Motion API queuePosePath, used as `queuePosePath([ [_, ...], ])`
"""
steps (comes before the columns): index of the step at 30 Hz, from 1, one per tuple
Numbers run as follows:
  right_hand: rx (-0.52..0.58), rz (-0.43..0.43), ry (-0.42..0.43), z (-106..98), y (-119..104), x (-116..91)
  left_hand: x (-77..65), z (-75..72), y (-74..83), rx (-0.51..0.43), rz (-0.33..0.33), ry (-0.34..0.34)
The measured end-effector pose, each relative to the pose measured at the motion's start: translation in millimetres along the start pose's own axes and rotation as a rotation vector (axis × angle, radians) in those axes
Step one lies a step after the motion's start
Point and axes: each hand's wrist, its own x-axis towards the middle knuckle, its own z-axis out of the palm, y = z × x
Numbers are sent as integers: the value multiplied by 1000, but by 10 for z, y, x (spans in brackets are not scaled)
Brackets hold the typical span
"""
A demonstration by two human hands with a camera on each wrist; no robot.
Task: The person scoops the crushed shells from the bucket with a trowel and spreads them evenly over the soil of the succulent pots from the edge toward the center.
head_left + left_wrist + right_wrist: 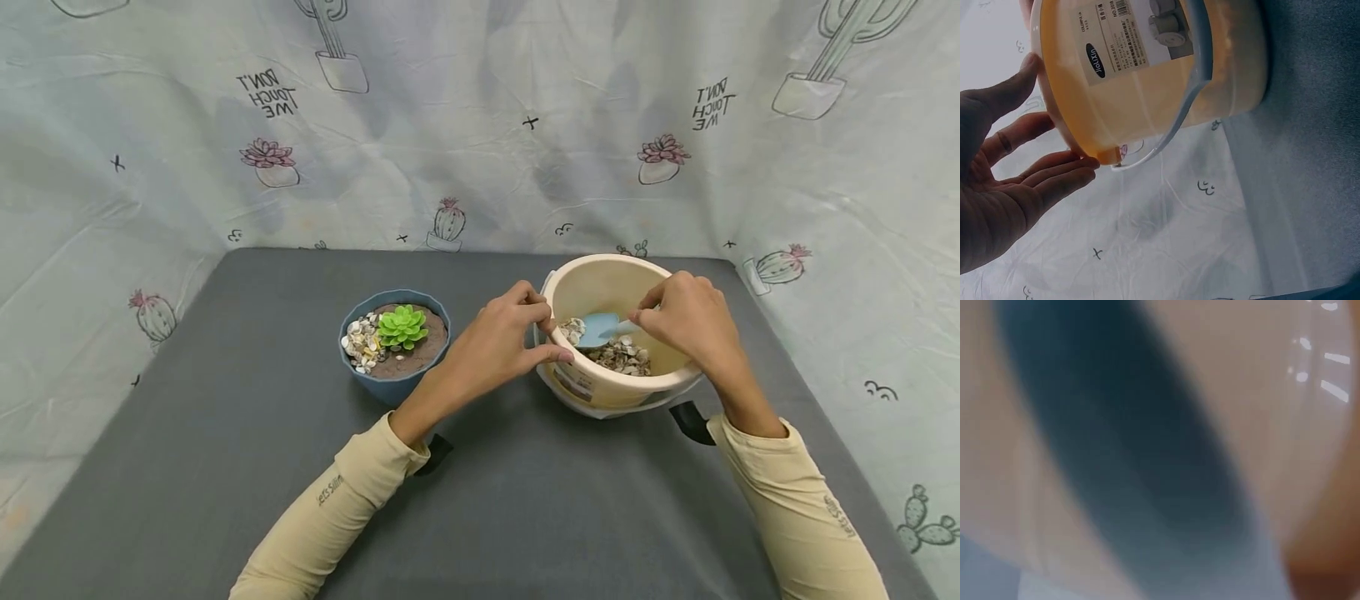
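Cream sleeves (322,525) reach across the grey desk (540,525) towards the cream bucket (600,287); the left hand (510,329) holds its rim at 9 o'clock, while the right hand (693,321) pinches the blue scoop (597,328) inside, blade pointing to 9 o'clock. Only the left wrist view shows the label (1113,44) clearly.

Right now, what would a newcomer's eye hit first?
Probably the cream bucket on the table's right side, held by the left hand, with the right hand holding a blue scoop inside it. Next, the bright green succulent in the blue pot, left of the bucket.
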Motion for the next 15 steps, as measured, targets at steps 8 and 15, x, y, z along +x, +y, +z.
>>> queuePosePath([
  [8,173,96,31,-179,-6,-177,-53,-1,3,-8,-16,42],
  [15,291,186,109,-313,154,-416,-63,49,2,-23,-15,38],
])
